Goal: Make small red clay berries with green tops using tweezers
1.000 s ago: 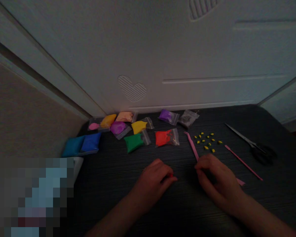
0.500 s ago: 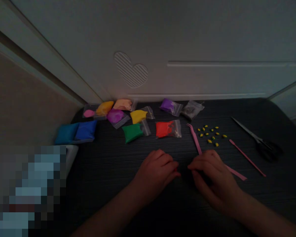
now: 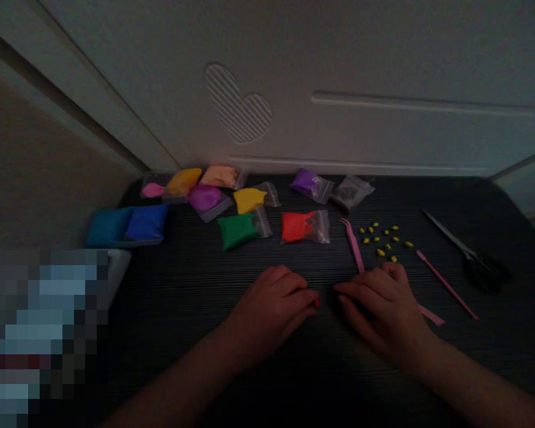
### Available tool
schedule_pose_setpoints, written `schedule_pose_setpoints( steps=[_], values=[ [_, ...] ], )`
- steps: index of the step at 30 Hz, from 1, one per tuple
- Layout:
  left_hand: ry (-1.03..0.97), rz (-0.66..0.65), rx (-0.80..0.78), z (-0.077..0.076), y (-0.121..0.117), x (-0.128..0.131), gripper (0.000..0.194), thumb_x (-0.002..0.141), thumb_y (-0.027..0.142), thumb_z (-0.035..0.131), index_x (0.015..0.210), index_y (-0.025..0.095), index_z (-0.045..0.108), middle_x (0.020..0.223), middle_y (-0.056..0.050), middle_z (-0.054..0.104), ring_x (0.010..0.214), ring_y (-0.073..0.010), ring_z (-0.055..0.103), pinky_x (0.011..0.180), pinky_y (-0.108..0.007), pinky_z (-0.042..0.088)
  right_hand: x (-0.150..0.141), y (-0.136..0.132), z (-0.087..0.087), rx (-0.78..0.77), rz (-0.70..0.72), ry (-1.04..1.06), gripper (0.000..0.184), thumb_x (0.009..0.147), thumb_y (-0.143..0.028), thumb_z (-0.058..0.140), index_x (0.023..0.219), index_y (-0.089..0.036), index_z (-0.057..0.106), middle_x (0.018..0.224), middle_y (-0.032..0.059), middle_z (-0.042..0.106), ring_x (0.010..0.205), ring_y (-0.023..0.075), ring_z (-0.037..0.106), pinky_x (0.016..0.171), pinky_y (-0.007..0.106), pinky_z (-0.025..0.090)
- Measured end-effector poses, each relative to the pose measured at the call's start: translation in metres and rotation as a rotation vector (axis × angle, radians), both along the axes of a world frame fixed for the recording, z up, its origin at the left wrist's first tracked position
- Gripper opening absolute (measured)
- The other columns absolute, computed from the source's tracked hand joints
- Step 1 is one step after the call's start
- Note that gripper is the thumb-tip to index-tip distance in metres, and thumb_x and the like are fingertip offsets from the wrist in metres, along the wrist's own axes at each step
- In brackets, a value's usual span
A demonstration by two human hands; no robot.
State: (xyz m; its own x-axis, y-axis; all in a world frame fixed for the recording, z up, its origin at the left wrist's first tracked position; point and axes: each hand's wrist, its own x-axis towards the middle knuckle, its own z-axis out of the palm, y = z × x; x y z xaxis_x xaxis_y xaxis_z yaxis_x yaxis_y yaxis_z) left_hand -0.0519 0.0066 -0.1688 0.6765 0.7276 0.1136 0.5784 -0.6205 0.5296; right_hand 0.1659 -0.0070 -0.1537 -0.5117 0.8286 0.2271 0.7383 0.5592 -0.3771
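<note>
My left hand rests on the dark table, fingers curled and pinched on a tiny red bit of clay at the fingertips. My right hand lies just to its right, fingers bent and pointing toward the red bit, nothing visible in them. Pink tweezers lie on the table and run under the right hand. A red clay bag sits just beyond both hands. Several small yellow clay pieces are scattered to the right of the tweezers.
Bags of clay lie along the back: green, yellow, magenta, orange, purple, blue. A pink stick tool and black scissors lie at the right. A white panel with a heart rises behind.
The camera tilted down, so everything sits higher in view. My right hand moved left, closer to my left hand. The left hand keeps its pinch on the red bit.
</note>
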Motion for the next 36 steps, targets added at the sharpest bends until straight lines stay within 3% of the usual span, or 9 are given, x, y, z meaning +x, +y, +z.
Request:
schedule_pose_setpoints(
  steps=[4,9,12,15,20,24,30,33,36],
  values=[
    [-0.064,0.033,0.027,0.002,0.003,-0.002,0.025,0.083,0.033,0.049,0.104,0.022,0.056,0.092,-0.003,0.059,0.087,-0.0165,0.049,0.08,-0.033,0.038,0.001,0.019,0.009,-0.037,-0.087,0.001,0.018,0.081,-0.024,0.05,0.097,-0.024,0.059,0.088,0.0003,0.063,0.08,0.015,0.053,0.077,0.036,0.028],
    [-0.014,0.219,0.163,0.017,0.03,0.003,0.033,0.081,0.033,0.05,0.111,0.018,0.053,0.109,-0.006,0.056,0.102,-0.0202,0.047,0.089,-0.037,0.035,-0.012,0.059,0.018,0.025,-0.256,-0.098,0.022,0.083,-0.033,0.044,0.091,-0.024,0.063,0.093,0.0019,0.063,0.088,0.0199,0.051,0.08,0.039,0.025],
    [0.06,0.213,0.204,0.026,0.057,0.014,0.053,0.075,0.035,0.059,0.121,0.015,0.044,0.125,-0.01,0.048,0.117,-0.0243,0.038,0.099,-0.041,0.025,-0.018,0.075,0.02,0.014,-0.322,-0.056,0.022,0.082,-0.03,0.044,0.083,-0.022,0.065,0.092,0.0034,0.064,0.09,0.0223,0.05,0.082,0.041,0.023],
    [0.063,0.146,0.078,0.026,0.082,0.026,0.063,0.067,0.037,0.066,0.121,0.014,0.044,0.125,-0.011,0.048,0.119,-0.0262,0.037,0.105,-0.045,0.01,-0.015,0.084,0.022,0.035,-0.365,0.009,0.021,0.081,-0.027,0.045,0.082,-0.022,0.066,0.092,0.0046,0.065,0.091,0.0226,0.051,0.081,0.041,0.025],
    [0.024,0.17,0.037,0.023,0.103,0.033,0.047,0.059,0.039,0.071,0.098,0.014,0.06,0.099,-0.01,0.06,0.097,-0.028,0.053,0.088,-0.044,0.037,0.002,0.093,0.041,0.067,-0.385,0.135,0.021,0.081,-0.026,0.045,0.086,-0.02,0.065,0.091,0.0039,0.064,0.088,0.0185,0.055,0.078,0.034,0.034],
    [-0.113,0.217,0.035,0.045,0.096,0.025,0.049,0.068,0.043,0.063,0.108,0.016,0.053,0.106,-0.007,0.058,0.094,-0.0201,0.055,0.082,-0.032,0.044,0.007,0.09,0.078,0.056,-0.321,0.234,0.021,0.083,-0.029,0.044,0.091,-0.021,0.062,0.087,0.0005,0.064,0.078,0.0131,0.057,0.071,0.027,0.041],
    [-0.527,0.137,-0.05,0.108,0.058,0.012,0.047,0.065,0.04,0.067,0.105,0.02,0.051,0.103,-0.004,0.058,0.093,-0.0174,0.056,0.082,-0.03,0.044,-0.012,0.047,0.137,-0.007,-0.036,0.467,0.015,0.084,-0.026,0.046,0.091,-0.023,0.06,0.088,-0.0004,0.059,0.083,0.0108,0.054,0.075,0.024,0.042],
    [-0.455,0.146,0.199,0.132,0.036,0.011,0.049,0.063,0.038,0.07,0.106,0.022,0.051,0.101,-0.003,0.057,0.094,-0.0164,0.053,0.081,-0.029,0.043,-0.02,0.022,0.152,-0.017,0.006,0.466,0.012,0.081,-0.018,0.051,0.087,-0.023,0.059,0.094,-0.0005,0.054,0.088,0.0098,0.051,0.076,0.022,0.04],
    [-0.359,0.168,0.449,0.143,0.022,0.014,0.048,0.067,0.034,0.068,0.11,0.022,0.048,0.103,-0.005,0.055,0.097,-0.0169,0.051,0.085,-0.03,0.042,-0.023,0.012,0.157,-0.09,-0.008,0.482,0.014,0.08,-0.016,0.051,0.087,-0.024,0.06,0.098,-0.0008,0.053,0.089,0.0093,0.05,0.075,0.02,0.041]
  ],
)
